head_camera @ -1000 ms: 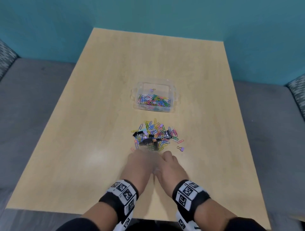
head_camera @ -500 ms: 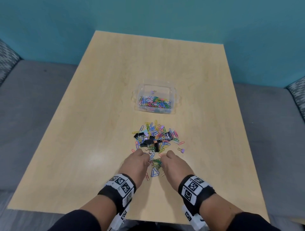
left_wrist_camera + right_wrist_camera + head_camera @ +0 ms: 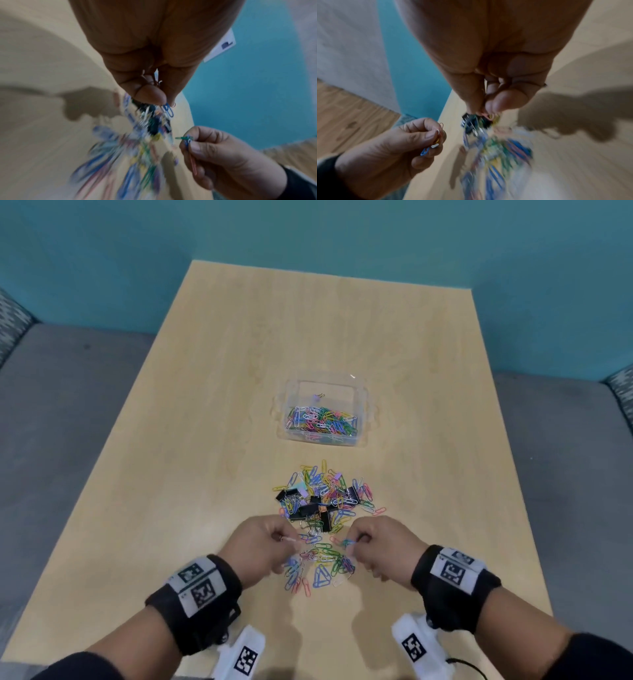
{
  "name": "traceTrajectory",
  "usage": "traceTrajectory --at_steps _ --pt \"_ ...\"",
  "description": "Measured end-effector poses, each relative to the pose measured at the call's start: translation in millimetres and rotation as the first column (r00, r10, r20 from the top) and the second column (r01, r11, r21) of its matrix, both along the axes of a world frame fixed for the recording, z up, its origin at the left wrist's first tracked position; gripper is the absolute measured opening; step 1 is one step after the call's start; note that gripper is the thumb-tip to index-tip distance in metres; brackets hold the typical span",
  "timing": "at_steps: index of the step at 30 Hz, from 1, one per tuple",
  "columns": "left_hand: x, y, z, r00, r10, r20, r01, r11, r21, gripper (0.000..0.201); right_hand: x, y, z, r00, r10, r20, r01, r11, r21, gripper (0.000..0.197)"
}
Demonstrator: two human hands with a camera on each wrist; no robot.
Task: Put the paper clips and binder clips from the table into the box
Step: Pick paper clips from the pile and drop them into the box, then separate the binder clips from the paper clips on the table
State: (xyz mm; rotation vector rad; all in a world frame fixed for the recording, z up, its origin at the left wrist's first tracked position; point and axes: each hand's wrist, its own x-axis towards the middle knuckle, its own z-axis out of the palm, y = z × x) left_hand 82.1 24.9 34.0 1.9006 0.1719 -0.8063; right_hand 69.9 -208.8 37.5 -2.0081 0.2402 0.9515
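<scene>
Paper clips point(image 3: 318, 501) and black binder clips point(image 3: 310, 510) lie heaped on the table point(image 3: 205, 474), ahead of both hands, short of the box point(image 3: 363, 405). Since earlier, left hand point(image 3: 263, 546) and right hand point(image 3: 380, 546) have parted, each pinching clips.

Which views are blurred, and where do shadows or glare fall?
Head view: sharp; faint glare on the box rim, soft hand shadows on the table. Left wrist view: clip pile streaked by blur, left hand sharper, its shadow on the table left of the pile. Right wrist view: pile again smeared, right hand shadow at right.
</scene>
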Motion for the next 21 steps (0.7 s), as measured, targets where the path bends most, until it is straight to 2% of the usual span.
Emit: traceTrajectory --at_steps 2,5,9,12,14,15,17,18,21 --pt "27 1 15 0.999 0.033 0.041 -0.031 0.998 -0.052 0.009 26 -3 11 1.000 -0.030 0.006 0.030 0.999 0.026 0.014" --pt "82 -7 31 0.978 0.079 0.195 -0.080 0.997 -0.003 0.012 82 -6 27 0.987 -0.089 0.131 0.085 0.996 0.040 0.017" --pt "150 -32 45 0.930 0.123 0.345 -0.143 0.989 0.036 0.012 155 0 43 0.926 -0.076 0.371 0.115 0.990 -0.084 0.013" --pt "175 -48 49 0.924 0.119 0.364 -0.135 0.991 0.017 0.003 184 9 43 0.912 -0.074 0.403 0.126 0.987 -0.104 0.005" --pt "178 -48 48 0.928 0.100 0.359 -0.113 0.994 0.014 0.014 188 11 44 0.913 -0.027 0.407 0.103 0.981 -0.166 0.029" --pt "176 -43 46 0.924 0.053 0.379 -0.089 0.993 0.079 0.022 183 9 46 0.907 0.053 0.417 0.063 0.963 -0.260 0.040" --pt "160 -27 39 0.882 -0.130 0.452 -0.033 0.942 0.335 0.032 160 4 45 0.863 0.218 0.456 -0.008 0.908 -0.420 0.044" --pt "145 -18 35 0.844 -0.223 0.489 -0.013 0.901 0.433 0.034 143 1 40 0.830 0.292 0.476 -0.045 0.885 -0.463 0.040" --pt "85 -4 20 0.685 -0.478 0.551 0.131 0.824 0.551 0.030 80 3 17 0.704 0.552 0.447 -0.256 0.784 -0.565 0.028"
